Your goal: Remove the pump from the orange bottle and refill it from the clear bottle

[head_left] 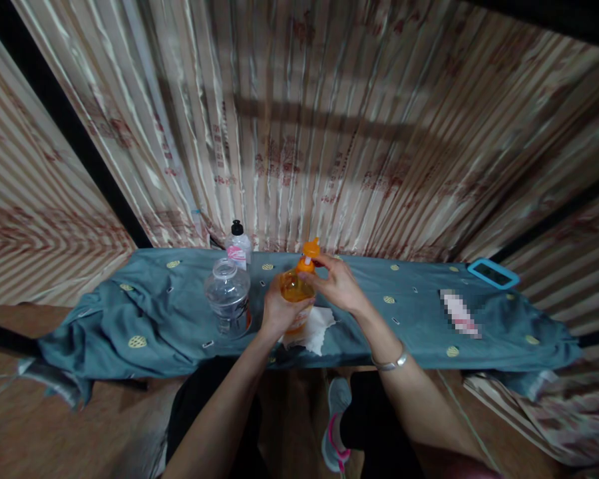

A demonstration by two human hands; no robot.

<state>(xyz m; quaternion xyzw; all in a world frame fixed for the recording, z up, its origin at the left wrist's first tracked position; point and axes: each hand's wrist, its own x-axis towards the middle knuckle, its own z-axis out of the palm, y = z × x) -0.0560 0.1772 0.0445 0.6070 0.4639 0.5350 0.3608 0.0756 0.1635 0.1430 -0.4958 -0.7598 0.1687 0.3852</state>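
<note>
My left hand [278,311] is wrapped round a clear bottle [296,289] that looks orange-yellow inside, above the cloth-covered bench. My right hand [340,285] has its thumb and fingers closed at an orange pump top [310,249] with a short white stem, at the upper right of that bottle. Whether the pump top is seated on the bottle I cannot tell. A torn white paper [318,328] lies beneath the bottle. To the left stand a wide clear plastic bottle [227,293] without a cap and, behind it, a smaller bottle [237,247] with a black cap and pink label.
Blue-green patterned cloth [174,306] covers the narrow bench, bunched at its left end. A blue-framed dark object [493,273] lies at the right, near a blurred-out pinkish-white item [459,313]. Behind hangs a pleated curtain [279,133], with dark metal poles [80,140] at the sides.
</note>
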